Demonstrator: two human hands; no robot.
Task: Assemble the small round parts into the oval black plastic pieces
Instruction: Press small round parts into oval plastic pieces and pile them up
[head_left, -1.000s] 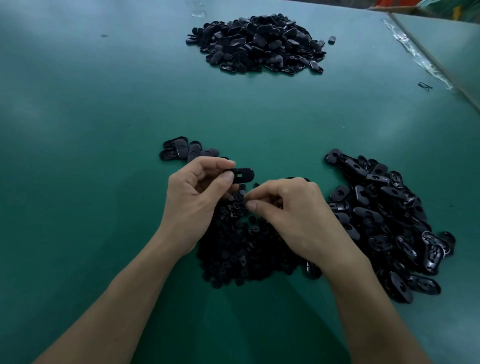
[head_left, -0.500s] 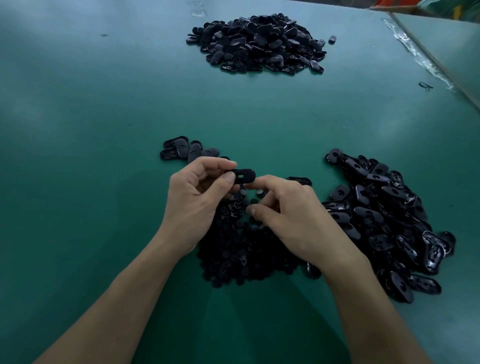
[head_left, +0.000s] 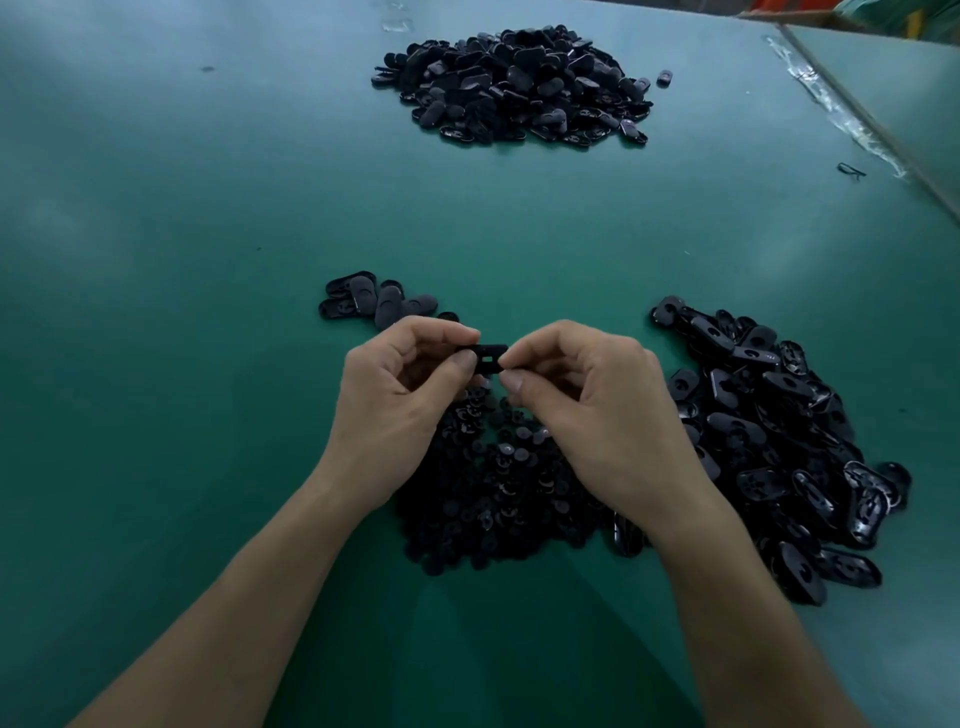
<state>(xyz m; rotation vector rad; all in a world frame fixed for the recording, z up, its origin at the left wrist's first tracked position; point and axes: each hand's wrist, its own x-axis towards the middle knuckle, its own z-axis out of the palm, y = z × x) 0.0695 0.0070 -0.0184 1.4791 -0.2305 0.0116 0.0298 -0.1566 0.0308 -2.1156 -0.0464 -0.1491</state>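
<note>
Oval black plastic piece: held level above the tabletop, between the two hands, over the far edge of the round-parts pile; a small rectangular slot shows in its face.
Left hand: grip narrow, thumb and forefinger pinching the piece's left end, other fingers curled.
Right hand: grip narrow, fingertips closed on the piece's right end; I cannot tell whether a round part sits between them.
Pile of small round parts: under and between both wrists, towards the tabletop's near edge.
Loose oval pieces: a spread heap just right of the right hand, towards the right edge.
Small cluster of ovals: just beyond the left hand.
Far heap: a mound of ovals near the far edge, one stray piece beside it.
Clear tape strip: along the right edge.
</note>
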